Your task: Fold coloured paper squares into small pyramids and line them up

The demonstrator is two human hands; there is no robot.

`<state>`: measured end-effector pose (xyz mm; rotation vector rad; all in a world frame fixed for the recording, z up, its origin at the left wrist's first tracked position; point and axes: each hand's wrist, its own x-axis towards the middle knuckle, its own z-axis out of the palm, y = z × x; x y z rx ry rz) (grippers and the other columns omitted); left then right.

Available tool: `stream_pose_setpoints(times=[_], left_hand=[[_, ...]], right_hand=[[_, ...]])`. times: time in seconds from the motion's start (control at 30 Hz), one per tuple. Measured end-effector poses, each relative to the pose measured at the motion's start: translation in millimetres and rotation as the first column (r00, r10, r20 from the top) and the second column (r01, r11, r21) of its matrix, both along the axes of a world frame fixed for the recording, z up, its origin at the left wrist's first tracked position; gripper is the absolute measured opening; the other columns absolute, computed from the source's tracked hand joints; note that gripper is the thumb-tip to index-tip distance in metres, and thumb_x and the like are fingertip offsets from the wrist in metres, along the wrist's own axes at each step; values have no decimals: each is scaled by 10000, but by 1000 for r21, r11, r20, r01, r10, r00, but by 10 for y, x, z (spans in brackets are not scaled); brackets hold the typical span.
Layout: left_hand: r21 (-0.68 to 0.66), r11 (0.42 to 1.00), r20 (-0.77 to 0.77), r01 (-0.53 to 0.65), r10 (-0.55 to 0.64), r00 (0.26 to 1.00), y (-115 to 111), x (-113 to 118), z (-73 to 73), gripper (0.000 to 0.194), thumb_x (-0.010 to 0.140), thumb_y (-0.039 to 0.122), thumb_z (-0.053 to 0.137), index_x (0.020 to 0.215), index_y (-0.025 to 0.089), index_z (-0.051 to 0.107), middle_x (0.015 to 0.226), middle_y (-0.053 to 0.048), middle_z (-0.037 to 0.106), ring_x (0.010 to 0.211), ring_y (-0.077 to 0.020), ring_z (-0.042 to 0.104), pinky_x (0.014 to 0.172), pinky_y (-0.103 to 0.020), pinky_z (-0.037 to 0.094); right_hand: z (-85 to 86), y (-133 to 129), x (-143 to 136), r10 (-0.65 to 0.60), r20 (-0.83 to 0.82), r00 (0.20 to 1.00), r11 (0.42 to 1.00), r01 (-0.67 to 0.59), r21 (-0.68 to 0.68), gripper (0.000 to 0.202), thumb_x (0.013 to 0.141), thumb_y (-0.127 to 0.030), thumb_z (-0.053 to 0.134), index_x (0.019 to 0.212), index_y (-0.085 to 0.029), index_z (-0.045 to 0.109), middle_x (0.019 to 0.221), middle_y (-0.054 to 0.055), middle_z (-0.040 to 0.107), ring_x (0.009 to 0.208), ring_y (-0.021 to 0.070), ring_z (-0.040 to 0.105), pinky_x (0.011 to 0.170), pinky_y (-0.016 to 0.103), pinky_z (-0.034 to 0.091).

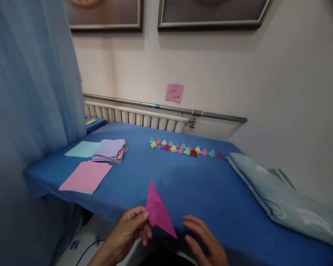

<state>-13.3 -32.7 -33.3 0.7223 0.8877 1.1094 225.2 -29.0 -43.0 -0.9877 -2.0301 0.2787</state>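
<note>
A magenta sheet of paper (158,210), folded into a triangle, is pinched at its left edge between the thumb and fingers of my left hand (131,227). One point of the triangle faces up and away, another down to the right. My right hand (204,240) hovers just right of the paper, apart from it, its fingers spread and holding nothing. Both hands are above the near edge of the blue-covered table (144,173).
Several small folded paper pieces (180,149) line the table's far side. At left lie a stack of coloured paper (109,149), pink sheets (86,176) and light-blue sheets (83,149). A folded pale-green cloth (280,195) rests at right. A blue curtain (33,111) hangs at left.
</note>
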Motion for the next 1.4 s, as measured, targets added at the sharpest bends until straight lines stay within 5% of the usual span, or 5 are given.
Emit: stream_pose_setpoints(times=[0.37, 0.7, 0.97, 1.13, 1.4], left_hand=[[83, 970, 277, 227, -242, 930, -74, -57, 11, 264, 812, 342, 650, 679, 126, 580, 489, 59, 465, 344, -12, 331, 356, -135, 317], [120, 947, 369, 299, -322, 872, -127, -69, -164, 186, 831, 324, 620, 772, 148, 603, 526, 60, 474, 346, -11, 300, 343, -125, 289], [66, 945, 24, 321, -323, 946, -69, -133, -116, 274, 801, 387, 644, 695, 145, 574, 491, 52, 504, 376, -34, 375, 409, -164, 301], [56, 923, -184, 381, -365, 913, 8, -176, 61, 299, 818, 410, 610, 683, 148, 561, 495, 64, 489, 412, -35, 374, 457, -181, 280], [82, 971, -289, 225, -193, 938, 80, 24, 308, 378, 782, 407, 632, 1085, 187, 585, 793, 5, 603, 707, -121, 559, 675, -246, 445]], right_hand=[[913, 43, -596, 28, -529, 848, 583, -444, -681, 271, 828, -355, 561, 1049, -222, 644, 872, 22, 655, 759, 141, 580, 716, 281, 461], [866, -16, -732, -51, -627, 777, 432, -549, -716, 239, 774, -297, 612, 1000, -222, 635, 850, 0, 620, 783, 130, 566, 752, 281, 438], [777, 45, -670, -50, -499, 865, 550, -394, -737, 304, 708, -113, 503, 961, -210, 641, 819, -11, 637, 761, 118, 555, 705, 239, 432], [564, 98, -660, -90, -522, 848, 355, -463, -812, 176, 712, -221, 587, 872, -178, 647, 714, -22, 604, 580, 87, 499, 529, 194, 386], [461, 188, -689, -139, -294, 946, 795, -71, -603, 71, 756, -200, 533, 744, -174, 598, 671, -13, 559, 604, 104, 463, 551, 217, 385]])
